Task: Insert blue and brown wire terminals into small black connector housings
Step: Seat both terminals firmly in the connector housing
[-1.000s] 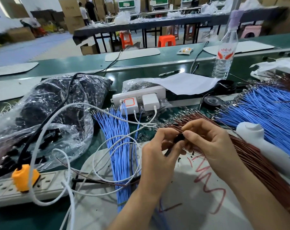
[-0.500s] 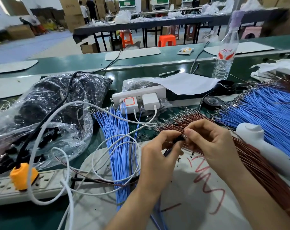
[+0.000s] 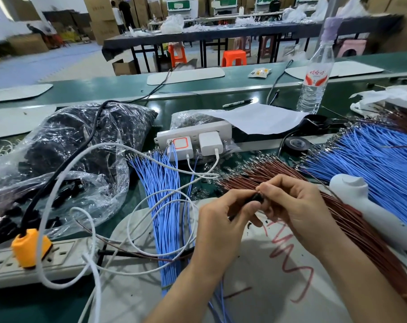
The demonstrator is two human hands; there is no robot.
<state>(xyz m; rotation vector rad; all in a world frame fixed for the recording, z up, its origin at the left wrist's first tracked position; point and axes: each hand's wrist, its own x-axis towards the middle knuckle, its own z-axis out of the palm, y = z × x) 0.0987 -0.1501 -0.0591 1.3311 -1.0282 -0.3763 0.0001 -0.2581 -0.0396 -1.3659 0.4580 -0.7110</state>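
My left hand [image 3: 221, 226] pinches a small black connector housing [image 3: 256, 198] between thumb and forefinger. My right hand [image 3: 295, 206] meets it from the right, fingertips curled against the housing's end; what they pinch is hidden. A blue wire trails down from under my left hand. One bundle of blue wires [image 3: 165, 206] lies left of my hands, a larger blue bundle [image 3: 372, 164] lies at the right. A fan of brown wires [image 3: 351, 220] runs under my right hand. A clear bag of black housings [image 3: 65, 145] sits at the left.
A white power strip with chargers [image 3: 193, 138] sits behind the wires, another strip with an orange plug [image 3: 30, 248] at the front left. White cables [image 3: 137, 217] loop over the blue bundle. A white handheld device [image 3: 370, 210], black tape roll [image 3: 297, 144] and water bottle [image 3: 314, 82] stand right.
My hands have stayed together over the white mat. The right fingertips have closed in further on the housing, which shows less than before.
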